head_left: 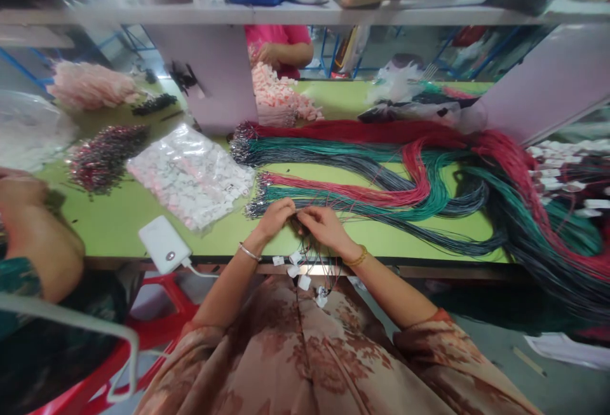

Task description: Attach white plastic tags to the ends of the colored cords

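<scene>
My left hand (pixel 276 217) and my right hand (pixel 322 225) meet at the near edge of the green table (pixel 119 218), fingers pinched together on thin dark cords (pixel 314 256). Those cords hang down over the table edge toward my lap and carry small white tags (pixel 296 269). Just beyond my hands lie long bundles of red, green and grey cords (pixel 381 192) with metal ends, spread across the table to the right.
A clear bag of white tags (pixel 190 173) lies left of my hands, a white power bank (pixel 164 244) at the table edge. Another person's arm (pixel 33 224) is at the left, and a person in pink (pixel 281 49) sits behind a divider (pixel 214 78). Red chair (pixel 162 313) below.
</scene>
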`<state>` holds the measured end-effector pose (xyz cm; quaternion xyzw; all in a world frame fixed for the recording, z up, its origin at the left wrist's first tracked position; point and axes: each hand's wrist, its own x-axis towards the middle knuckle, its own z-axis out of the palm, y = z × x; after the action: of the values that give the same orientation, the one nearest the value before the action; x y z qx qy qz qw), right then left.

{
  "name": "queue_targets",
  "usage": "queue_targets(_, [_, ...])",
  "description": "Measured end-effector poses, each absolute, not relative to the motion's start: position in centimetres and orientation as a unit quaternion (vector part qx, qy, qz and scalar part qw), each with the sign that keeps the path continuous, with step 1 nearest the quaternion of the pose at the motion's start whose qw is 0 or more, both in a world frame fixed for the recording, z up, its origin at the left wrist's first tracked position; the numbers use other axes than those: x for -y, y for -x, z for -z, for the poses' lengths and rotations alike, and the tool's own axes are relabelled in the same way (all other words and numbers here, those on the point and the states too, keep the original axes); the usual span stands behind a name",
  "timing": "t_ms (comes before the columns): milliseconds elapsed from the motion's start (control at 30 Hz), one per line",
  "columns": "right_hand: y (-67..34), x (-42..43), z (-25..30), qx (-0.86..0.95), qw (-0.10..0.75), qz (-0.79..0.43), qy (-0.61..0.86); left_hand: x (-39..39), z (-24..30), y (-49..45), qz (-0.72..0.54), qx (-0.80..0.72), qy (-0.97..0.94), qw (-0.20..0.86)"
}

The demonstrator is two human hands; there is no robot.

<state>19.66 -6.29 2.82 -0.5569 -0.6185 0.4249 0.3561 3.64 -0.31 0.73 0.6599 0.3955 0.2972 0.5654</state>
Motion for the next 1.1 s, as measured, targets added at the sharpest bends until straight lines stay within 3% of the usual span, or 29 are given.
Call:
queue_targets(100, [-19.5, 6.4, -3.1, 0.611, 0.348, -0.441, 0.559, 0.7, -1.0, -3.8, -0.296, -0.378, -0.687, 0.545])
queue_targets(333, [-19.5, 5.8, -2.2, 0.505, 0.411, -0.555, 0.517, 1.9, -1.5, -4.8, -0.343, -0.410, -0.757, 0.377])
queue_targets(467, [-19.5, 6.1, -1.3, 0.466, 0.428, -0.586, 0.506, 1.9, -0.8, -5.1, -0.347, -0.396, -0.726, 0.442])
queue_targets(667, [-18.6, 9.7, -3.0, 0.539, 0.373, -0.489, 0.575, 0.9, 0.7, -5.7, -0.337, -0.403, -0.695, 0.492])
queue_targets(800, [-16.8, 15.0, -7.2, 0.771, 0.245, -0.523, 0.268, 0.0, 0.8, -6.1, -0.395, -0.503, -0.653, 0.405])
queue_targets(867, [-17.0, 15.5, -9.1, 0.820, 0.236, -0.490, 0.180, 0.4, 0.6, -6.3, -0.370, -0.471, -0.699, 0.391])
queue_targets(933, [-18.5, 13.4, -10.2, 0.804, 0.289, -0.408, 0.322, 1.6, 0.4, -6.4, -0.312, -0.417, -0.763, 0.384])
queue_targets(1033, [-22.6, 6.7, -9.6, 0.724, 0.347, -0.190, 0.564, 3.7, -0.2, -6.6, -0.225, -0.390, -0.842, 0.297])
queue_targets(1100, [-25.7, 1.9, -8.0, 0.697, 0.321, -0.076, 0.637, 5.0, -0.7, -6.8, -0.171, -0.343, -0.897, 0.220])
